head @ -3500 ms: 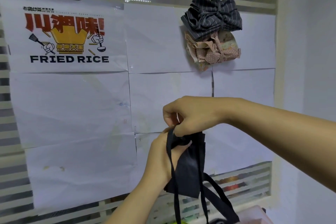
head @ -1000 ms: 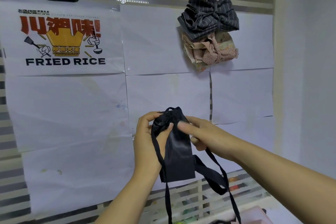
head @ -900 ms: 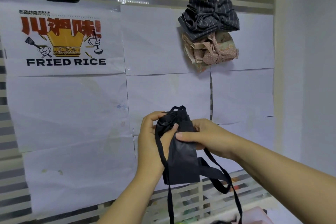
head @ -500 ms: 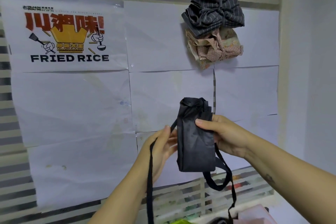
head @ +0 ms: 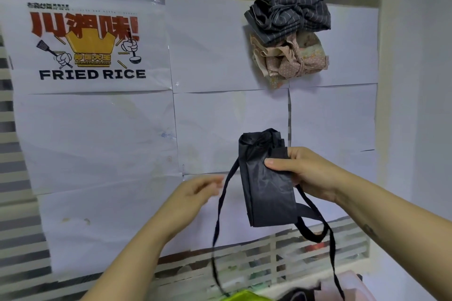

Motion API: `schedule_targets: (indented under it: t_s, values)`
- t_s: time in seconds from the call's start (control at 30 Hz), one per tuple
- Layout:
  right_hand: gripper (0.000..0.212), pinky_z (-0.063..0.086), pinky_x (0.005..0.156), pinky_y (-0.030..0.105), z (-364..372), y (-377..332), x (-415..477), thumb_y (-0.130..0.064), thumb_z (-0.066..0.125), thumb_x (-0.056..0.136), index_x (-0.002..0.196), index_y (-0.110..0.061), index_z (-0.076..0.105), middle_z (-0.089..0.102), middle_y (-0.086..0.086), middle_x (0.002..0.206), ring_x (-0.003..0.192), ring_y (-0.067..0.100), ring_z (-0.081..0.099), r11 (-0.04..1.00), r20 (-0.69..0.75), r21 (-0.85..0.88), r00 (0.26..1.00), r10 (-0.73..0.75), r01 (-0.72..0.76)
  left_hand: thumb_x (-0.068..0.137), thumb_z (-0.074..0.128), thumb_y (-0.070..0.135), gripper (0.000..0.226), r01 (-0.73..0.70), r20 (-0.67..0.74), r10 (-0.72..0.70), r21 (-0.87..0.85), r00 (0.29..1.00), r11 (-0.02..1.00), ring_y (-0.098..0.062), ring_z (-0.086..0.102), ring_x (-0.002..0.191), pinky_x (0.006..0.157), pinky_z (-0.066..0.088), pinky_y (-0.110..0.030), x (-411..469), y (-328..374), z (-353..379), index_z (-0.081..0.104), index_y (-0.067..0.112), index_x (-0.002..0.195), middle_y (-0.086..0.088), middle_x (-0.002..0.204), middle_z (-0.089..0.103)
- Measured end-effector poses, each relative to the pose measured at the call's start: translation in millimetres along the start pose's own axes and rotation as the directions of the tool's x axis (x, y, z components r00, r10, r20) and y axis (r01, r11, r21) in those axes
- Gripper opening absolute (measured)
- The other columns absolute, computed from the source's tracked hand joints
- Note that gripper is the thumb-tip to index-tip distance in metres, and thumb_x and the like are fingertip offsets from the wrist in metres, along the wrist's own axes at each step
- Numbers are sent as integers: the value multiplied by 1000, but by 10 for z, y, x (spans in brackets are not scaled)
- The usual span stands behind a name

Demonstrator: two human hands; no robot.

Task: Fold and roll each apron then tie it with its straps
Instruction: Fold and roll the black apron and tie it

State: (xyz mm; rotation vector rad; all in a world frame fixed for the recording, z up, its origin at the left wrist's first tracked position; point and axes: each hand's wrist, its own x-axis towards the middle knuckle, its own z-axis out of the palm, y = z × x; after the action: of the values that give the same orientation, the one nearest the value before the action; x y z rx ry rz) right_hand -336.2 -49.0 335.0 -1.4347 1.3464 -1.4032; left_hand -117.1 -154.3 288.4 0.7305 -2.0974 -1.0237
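Right hand (head: 310, 176) has the black apron roll (head: 266, 186) clamped, thumb across the front and fingers wrapped behind. It's up in mid-air in front of the papered wall (head: 220, 56), with nothing under it. The roll stands upright, long axis top to bottom, gripped on its upper half. 2 straps trail off it. The long strap (head: 219, 215) drops from the roll's upper left edge, and the looped strap (head: 315, 227) swings out at the lower right, below the gripping hand.

Left hand (head: 193, 194) is blurred, fingers stretched toward the long strap with the tips just beside it. Whether it's pinching or not, I cannot tell.

Here's what matters: that loose strap hangs on the roll's left side, nearer the left hand. My read is the left hand takes it and winds it across the roll's width while the right holds steady.

At the wall's top right hang 2 tied bundles, the striped bundle (head: 291, 12) above the pink bundle (head: 291, 61).
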Motion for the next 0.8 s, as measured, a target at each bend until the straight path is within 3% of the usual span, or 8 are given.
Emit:
schedule_targets:
  t_s: [0.07,0.13,0.23,0.33,0.47,0.63,0.73,0.8]
  values:
    - [6,43,55,17,49,2,11,-14,67,85,84,-8,68,66,4,75,66,15,60,1000,16,6,1000,-9,9,94,46,45,32,-150,-89,138,-136,986,979,6,57,112,104,42,-26,-3,153,89,54,39,125,21,121,62]
    - [8,46,53,15,111,1,15,-10,62,88,89,-5,68,69,4,77,66,12,65,999,20,33,999,-26,25,94,49,45,38,-232,-104,216,-181,971,956,4,56,114,98,43,-21,-19,313,216,52,34,131,20,124,61]
    - [11,50,58,17,179,-14,12,-10,61,89,95,-4,68,73,7,84,74,15,69,993,-21,92,997,-75,77,95,55,26,25,-313,-276,275,-104,921,944,5,62,96,76,47,-7,-64,416,427,61,34,118,17,113,65]
    - [14,52,64,19,193,-38,3,-12,61,90,99,-4,68,74,9,91,82,19,71,985,-72,104,989,-127,134,92,59,24,15,-320,-453,265,-49,851,946,3,60,89,69,44,-5,-59,410,503,65,34,101,13,108,61]
    - [12,51,61,18,206,-62,-19,-14,63,89,96,-7,70,74,7,89,80,18,70,983,-117,80,981,-154,164,92,58,25,14,-263,-372,170,-214,912,941,0,65,84,68,47,-8,-53,438,453,69,24,101,7,94,72]
    - [14,55,68,24,228,-60,-43,-16,65,87,97,-7,70,74,8,93,85,20,71,983,-161,27,972,-173,180,87,66,18,12,-249,-331,146,-294,932,923,-9,69,82,67,50,-11,-71,479,403,70,17,98,0,88,73]
    - [10,57,79,30,291,-66,-64,-16,67,86,94,-11,71,75,3,90,86,18,72,979,-194,-76,960,-202,190,84,70,18,12,-207,-311,126,-244,942,947,-12,68,79,62,51,-15,-79,489,416,69,17,96,-4,87,72]
    - [8,57,80,32,320,-73,-73,-17,68,85,91,-13,72,75,1,87,83,16,72,969,-204,-142,952,-226,200,84,70,23,11,-205,-317,144,-169,937,964,-15,67,83,68,54,-19,-80,485,421,69,20,94,-6,92,70]
